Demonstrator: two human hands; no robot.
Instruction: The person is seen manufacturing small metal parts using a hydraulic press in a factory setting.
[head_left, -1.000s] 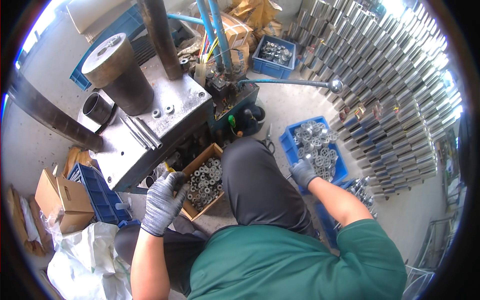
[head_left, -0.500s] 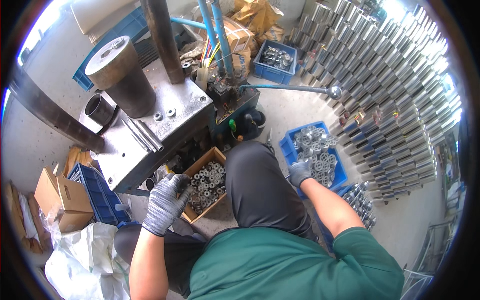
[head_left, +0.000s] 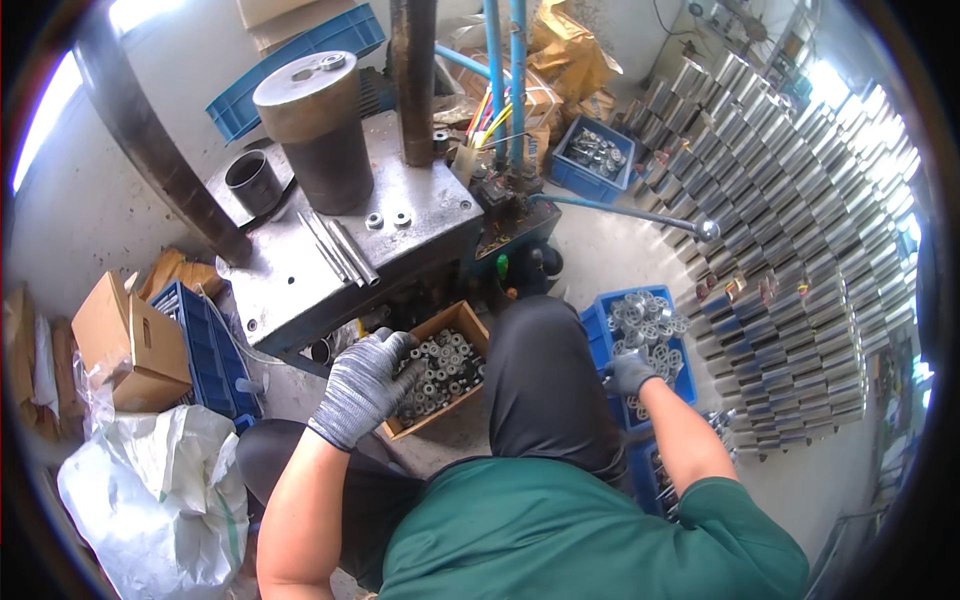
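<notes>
My left hand (head_left: 366, 388), in a grey knit glove, is beside a wooden box (head_left: 400, 432) of small ring-shaped metal parts (head_left: 440, 375) that look like bearings. Its fingers curve over the box's left side, thumb and fingertips apart, with nothing visible between them. My right hand (head_left: 630, 372), gloved in darker grey, is at the near left part of a blue bin (head_left: 683, 372) filled with round, spoked metal discs (head_left: 650, 325). The right fingers are curled, and whatever they hold is hidden. My bent knee (head_left: 545, 370) stands between the two containers.
A heavy steel bench (head_left: 430, 205) carries a thick cylinder (head_left: 320, 140), metal rods (head_left: 340, 250) and two small rings. A long ball-ended lever (head_left: 640, 212) reaches right. Shiny tubes (head_left: 780, 260) are stacked along the right. A white sack (head_left: 150, 490) and cardboard box (head_left: 130, 345) stand left.
The view has swung, so bench, box and bin sit farther right and mostly lower in the picture. Both hands stay near the same containers, with little movement relative to them.
</notes>
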